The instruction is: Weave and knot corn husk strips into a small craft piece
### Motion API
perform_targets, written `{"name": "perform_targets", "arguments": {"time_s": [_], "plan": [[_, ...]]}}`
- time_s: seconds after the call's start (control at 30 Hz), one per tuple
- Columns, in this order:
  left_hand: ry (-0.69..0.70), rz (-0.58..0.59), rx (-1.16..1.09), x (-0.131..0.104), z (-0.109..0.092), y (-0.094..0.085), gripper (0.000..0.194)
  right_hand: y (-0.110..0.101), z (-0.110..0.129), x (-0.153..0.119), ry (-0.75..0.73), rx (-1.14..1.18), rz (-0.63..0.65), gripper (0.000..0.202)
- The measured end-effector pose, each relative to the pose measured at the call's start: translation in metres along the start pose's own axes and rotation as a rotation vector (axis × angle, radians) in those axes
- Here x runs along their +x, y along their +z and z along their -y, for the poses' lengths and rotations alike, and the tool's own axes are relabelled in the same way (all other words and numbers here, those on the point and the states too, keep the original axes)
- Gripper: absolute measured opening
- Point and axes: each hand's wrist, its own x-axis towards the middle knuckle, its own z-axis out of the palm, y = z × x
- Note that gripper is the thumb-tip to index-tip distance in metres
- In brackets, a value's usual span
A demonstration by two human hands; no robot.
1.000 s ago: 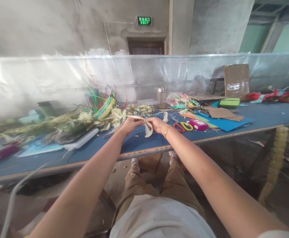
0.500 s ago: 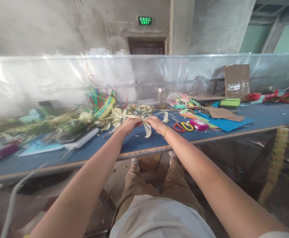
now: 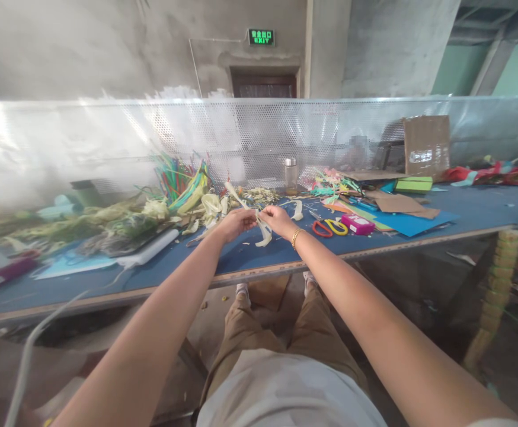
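Observation:
Over the near part of the blue-topped table, my two hands meet at a pale strip that looks like corn husk (image 3: 264, 238). My left hand (image 3: 236, 225) has its fingers curled in and closed on the strip. Thumb and finger of my right hand (image 3: 277, 219) pinch it from the other side, with a gold bracelet on that wrist. One end of the strip slants up to the left past my fingers; a wider end hangs below them. The exact grip point is partly hidden by the fingers.
Red-handled scissors (image 3: 322, 229), a yellow loop handle (image 3: 336, 227) and a magenta box (image 3: 357, 224) lie right of my hands. Piled husks (image 3: 121, 231) and colourful strands (image 3: 181, 181) spread leftward. A glass bottle (image 3: 290, 178) stands behind. A white cable (image 3: 41, 329) hangs over the table edge.
The husk strip has turned: its upper end, which lay nearly level toward the left, now points steeply up-left. Its hanging end has shifted, and my hands have barely moved.

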Motion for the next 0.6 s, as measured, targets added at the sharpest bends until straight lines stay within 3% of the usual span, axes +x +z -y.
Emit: {"name": "perform_targets", "arguments": {"time_s": [0.6], "plan": [[0.008,0.022,0.012,-0.0005,-0.0004,0.0002,0.019,-0.0008,-0.0006,0.0005,-0.057,-0.069,-0.030,0.025]]}}
